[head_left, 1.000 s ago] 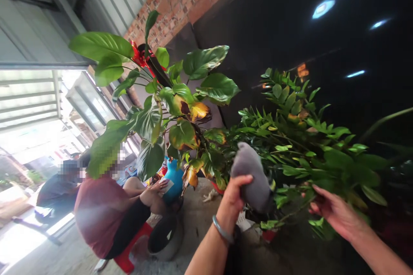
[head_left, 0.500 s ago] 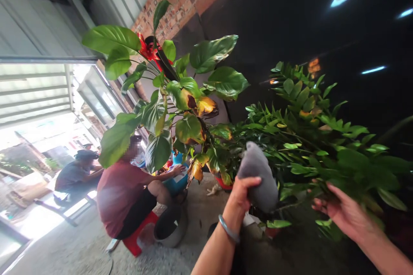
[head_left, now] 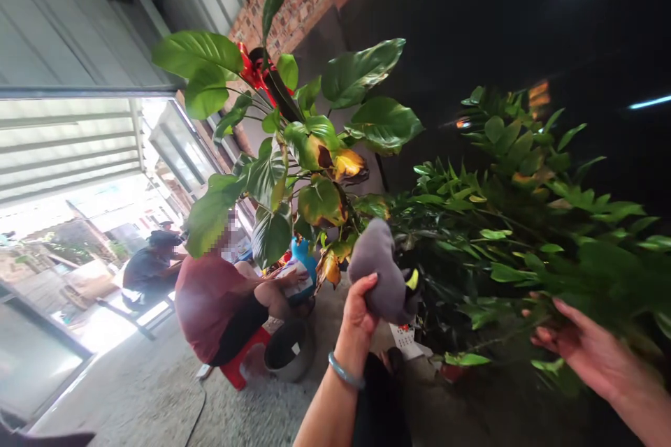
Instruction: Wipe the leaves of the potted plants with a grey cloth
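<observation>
My left hand (head_left: 363,307), with a pale bangle on its wrist, is closed around a grey, plush-like stuffed piece (head_left: 382,267). The piece is upright and rounded, with a narrower top; a yellow-green patch shows at its right edge. On the right, my right hand (head_left: 581,343) reaches into the dark green leafy plant (head_left: 529,223). Its fingers are curled around a leafy stem, partly hidden by the foliage. Between the hands, a thin branch with a bright leaf (head_left: 466,359) stretches low.
A tall broad-leaved plant (head_left: 319,199) with yellowed leaves and a red bow stands ahead. Left of it, a person in a red shirt (head_left: 212,300) sits on a red stool (head_left: 244,363) beside a dark bucket (head_left: 289,356). Another person (head_left: 149,269) sits farther back. Printed paper (head_left: 406,341) lies low.
My left hand has shifted left with the grey piece, which has turned to show more of its right side. My right hand stays at the plant. The view has swung left.
</observation>
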The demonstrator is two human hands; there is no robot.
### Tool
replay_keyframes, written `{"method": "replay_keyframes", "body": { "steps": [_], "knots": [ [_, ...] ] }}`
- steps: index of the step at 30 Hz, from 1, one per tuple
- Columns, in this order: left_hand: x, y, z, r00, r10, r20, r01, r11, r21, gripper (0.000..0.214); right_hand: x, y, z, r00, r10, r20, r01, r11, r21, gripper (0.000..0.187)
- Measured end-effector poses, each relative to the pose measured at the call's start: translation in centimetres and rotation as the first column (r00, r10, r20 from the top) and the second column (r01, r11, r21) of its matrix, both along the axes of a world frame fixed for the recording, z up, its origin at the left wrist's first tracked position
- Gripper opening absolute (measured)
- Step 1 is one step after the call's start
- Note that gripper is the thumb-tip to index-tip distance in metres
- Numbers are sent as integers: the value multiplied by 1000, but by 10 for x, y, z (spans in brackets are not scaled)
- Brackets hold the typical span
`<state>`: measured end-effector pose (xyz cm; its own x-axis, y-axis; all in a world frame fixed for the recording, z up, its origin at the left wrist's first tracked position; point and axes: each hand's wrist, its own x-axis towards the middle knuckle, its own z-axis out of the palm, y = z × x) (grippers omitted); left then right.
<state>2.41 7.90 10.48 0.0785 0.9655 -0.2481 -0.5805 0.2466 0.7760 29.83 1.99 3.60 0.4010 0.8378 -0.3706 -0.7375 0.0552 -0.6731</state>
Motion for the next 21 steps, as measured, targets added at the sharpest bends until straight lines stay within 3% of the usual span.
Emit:
{"method": "replay_keyframes", "body": {
  "steps": [2, 4, 7, 10, 12, 15, 19, 21],
  "knots": [
    [-8, -14, -18, 997, -58, -50, 50, 988, -146, 21, 0, 0, 1, 1000, 1, -20, -2, 999, -46, 18],
    [-20, -30, -26, 982, -178, -59, 165, 970, -180, 27, -1, 0, 4, 1000, -1, -24, -1, 997, -82, 18],
    [-37, -32, -5, 971, -238, -13, 238, 971, -17, 34, -3, -1, 8, 1000, -4, 21, 5, 998, -67, 21],
    [-41, -2, 30, 997, -29, 66, 19, 989, 150, 22, -6, 0, 9, 999, -27, 44, 29, 998, -59, 25],
    [-33, 21, 41, 986, 143, 84, -154, 978, 143, 16, -8, 1, 9, 1000, -11, 14, 12, 999, -52, 24],
    [-17, 30, 20, 982, 186, -5, -186, 982, 0, 16, -9, 2, 11, 998, 43, -38, -45, 998, -51, 19],
    [-19, -10, -36, 991, -24, -129, -12, 963, -269, 6, -10, 0, 16, 998, 51, -23, -53, 992, -113, 19],
    [-32, -29, -44, 992, -104, -67, 81, 956, -281, 11, -9, -3, 18, 999, 54, -5, -54, 990, -129, 21]
  ]
}}
